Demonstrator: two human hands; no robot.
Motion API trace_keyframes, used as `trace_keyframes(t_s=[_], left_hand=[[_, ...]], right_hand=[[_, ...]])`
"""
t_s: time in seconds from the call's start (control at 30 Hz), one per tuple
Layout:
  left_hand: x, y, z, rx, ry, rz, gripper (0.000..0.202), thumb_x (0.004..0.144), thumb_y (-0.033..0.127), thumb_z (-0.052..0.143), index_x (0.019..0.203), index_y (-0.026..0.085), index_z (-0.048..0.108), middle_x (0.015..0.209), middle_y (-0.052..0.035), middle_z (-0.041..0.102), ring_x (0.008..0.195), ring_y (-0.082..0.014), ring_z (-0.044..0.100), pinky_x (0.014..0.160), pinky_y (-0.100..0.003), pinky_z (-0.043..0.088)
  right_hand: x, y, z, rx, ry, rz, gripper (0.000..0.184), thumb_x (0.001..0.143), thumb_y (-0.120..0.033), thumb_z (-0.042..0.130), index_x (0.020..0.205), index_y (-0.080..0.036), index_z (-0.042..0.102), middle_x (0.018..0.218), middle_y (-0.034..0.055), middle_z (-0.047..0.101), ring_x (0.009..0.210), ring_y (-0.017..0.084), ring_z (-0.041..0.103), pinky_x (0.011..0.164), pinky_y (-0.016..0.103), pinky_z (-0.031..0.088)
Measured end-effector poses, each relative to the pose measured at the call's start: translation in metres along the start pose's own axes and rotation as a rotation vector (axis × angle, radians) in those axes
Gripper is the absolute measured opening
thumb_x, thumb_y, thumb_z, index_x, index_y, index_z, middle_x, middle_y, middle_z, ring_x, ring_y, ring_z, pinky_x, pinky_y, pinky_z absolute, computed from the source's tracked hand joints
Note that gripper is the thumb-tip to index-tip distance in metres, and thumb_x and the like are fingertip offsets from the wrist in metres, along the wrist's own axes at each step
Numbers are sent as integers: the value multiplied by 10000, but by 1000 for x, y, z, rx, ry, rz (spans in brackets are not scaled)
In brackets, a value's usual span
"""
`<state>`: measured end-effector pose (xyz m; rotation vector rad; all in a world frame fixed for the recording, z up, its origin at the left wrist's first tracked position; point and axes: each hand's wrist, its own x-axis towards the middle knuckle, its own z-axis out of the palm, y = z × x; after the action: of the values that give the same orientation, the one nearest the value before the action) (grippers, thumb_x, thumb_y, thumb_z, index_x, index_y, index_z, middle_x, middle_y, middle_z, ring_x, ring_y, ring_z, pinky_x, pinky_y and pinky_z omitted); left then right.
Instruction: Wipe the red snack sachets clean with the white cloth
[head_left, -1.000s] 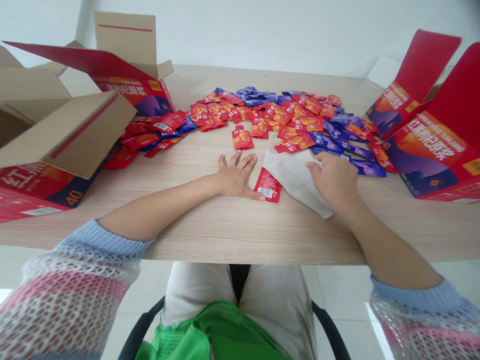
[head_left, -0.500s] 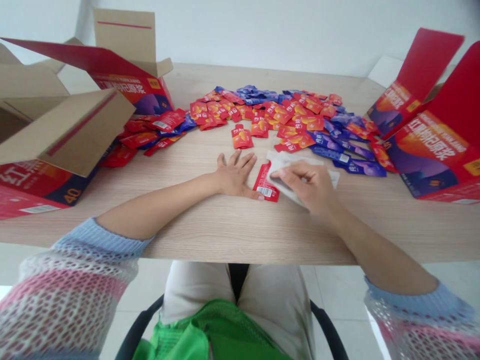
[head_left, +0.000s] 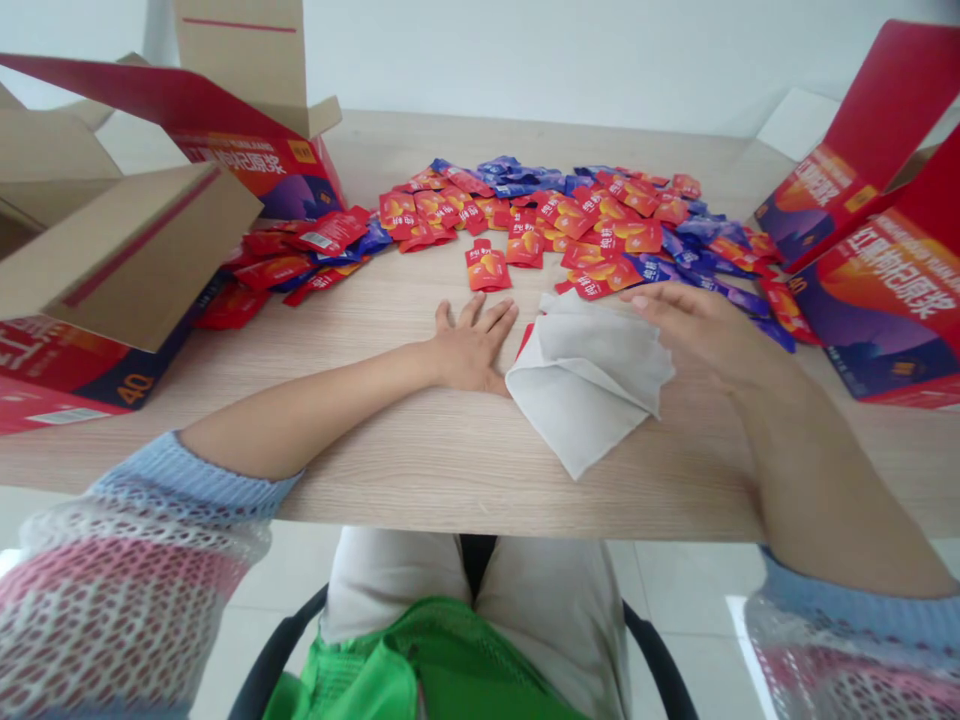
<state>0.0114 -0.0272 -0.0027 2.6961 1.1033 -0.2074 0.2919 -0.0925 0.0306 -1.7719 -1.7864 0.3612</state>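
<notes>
My left hand (head_left: 472,350) lies flat on the table with its fingers spread. Its thumb tip is hidden at the edge of a white cloth (head_left: 592,380). This cloth is loosely folded, with one corner pointing towards me. It covers most of a red sachet (head_left: 525,340), of which only a thin strip shows. My right hand (head_left: 694,325) is at the cloth's upper right, fingers closed together and pinching its edge. Just beyond my left fingers, a single red-orange sachet (head_left: 487,267) lies face up.
Red and blue sachets (head_left: 555,215) form a wide heap across the back of the table. More sachets (head_left: 300,255) lie at left, beside opened cartons (head_left: 135,270). Two red and purple cartons (head_left: 885,300) stand at right. The table's front edge (head_left: 480,530) is close to my lap.
My right hand has moved right and slightly away from me. The cloth, bunched under that hand before, is now more spread out and covers most of the sachet. My left hand has stayed in place.
</notes>
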Motion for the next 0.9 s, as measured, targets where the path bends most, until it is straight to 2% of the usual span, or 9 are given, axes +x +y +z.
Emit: trace_keyframes(t_s=[0.1, 0.2, 0.3, 0.37, 0.5, 0.57, 0.73, 0.83, 0.9], left_hand=[[0, 1, 0, 7, -7, -1, 1195, 678, 845, 448, 1553, 192, -38, 1614, -96, -21, 1420, -470, -89, 1041, -699, -50], [-1, 1, -1, 13, -4, -1, 1193, 681, 841, 441, 1553, 177, -31, 1614, -97, -20, 1420, -469, -89, 1037, -710, -37], [-1, 1, 0, 21, -4, -6, 1146, 714, 774, 476, 1552, 190, -43, 1615, -88, -25, 1424, -463, -87, 1038, -712, -25], [0, 1, 0, 21, -6, -12, 1055, 771, 682, 477, 1551, 211, -56, 1617, -74, -31, 1431, -448, -83, 1035, -717, -14], [1, 1, 1, 16, -8, -24, 962, 817, 617, 443, 1549, 249, -61, 1619, -51, -37, 1435, -436, -89, 1026, -730, -4], [1, 1, 0, 20, -14, -23, 988, 801, 623, 466, 1549, 250, -62, 1618, -50, -44, 1433, -440, -91, 1027, -731, 0], [1, 0, -1, 30, -32, -21, 993, 805, 599, 475, 1548, 234, -73, 1616, -51, -58, 1438, -427, -89, 1031, -730, 9], [1, 0, -2, 34, -35, -29, 1020, 787, 625, 487, 1550, 230, -62, 1615, -54, -54, 1438, -426, -87, 1027, -736, 5], [0, 2, -3, 15, -33, -22, 1107, 735, 726, 492, 1550, 218, -59, 1614, -68, -50, 1430, -446, -98, 1023, -739, -16]], right_hand=[[3, 4, -6, 180, -179, 52, 357, 868, -530, 510, 1064, -287, 684, 1100, 43, 703, 982, 285, 641, 826, 451, 516], [-1, -2, 10, 32, -258, -39, 397, 834, -503, 576, 1111, -235, 672, 1139, 78, 688, 1007, 291, 633, 883, 459, 492], [-14, -21, 32, -118, -198, -111, 493, 787, -487, 640, 1179, -187, 639, 1148, 122, 675, 1035, 321, 613, 903, 486, 471], [-25, -38, 42, -44, -147, -165, 514, 788, -458, 651, 1228, -194, 611, 1175, 120, 655, 1059, 302, 601, 912, 459, 470], [-43, -60, 52, 49, -193, -252, 452, 836, -516, 591, 1194, -250, 665, 1007, 90, 624, 928, 246, 606, 849, 410, 489], [-46, -59, 59, -35, -185, -288, 498, 838, -540, 574, 1231, -245, 654, 1019, 112, 563, 971, 266, 565, 884, 445, 465], [-42, -42, 76, -365, -157, -297, 690, 811, -672, 511, 1399, -310, 493, 1323, 175, 376, 1221, 410, 341, 916, 589, 373], [-30, -31, 76, -405, -121, -287, 583, 872, -623, 443, 1382, -348, 510, 1282, 166, 404, 1178, 386, 371, 916, 563, 374], [-20, -24, 72, -419, -94, -273, 518, 907, -535, 431, 1361, -314, 546, 1178, 166, 467, 1121, 358, 423, 930, 539, 377]])
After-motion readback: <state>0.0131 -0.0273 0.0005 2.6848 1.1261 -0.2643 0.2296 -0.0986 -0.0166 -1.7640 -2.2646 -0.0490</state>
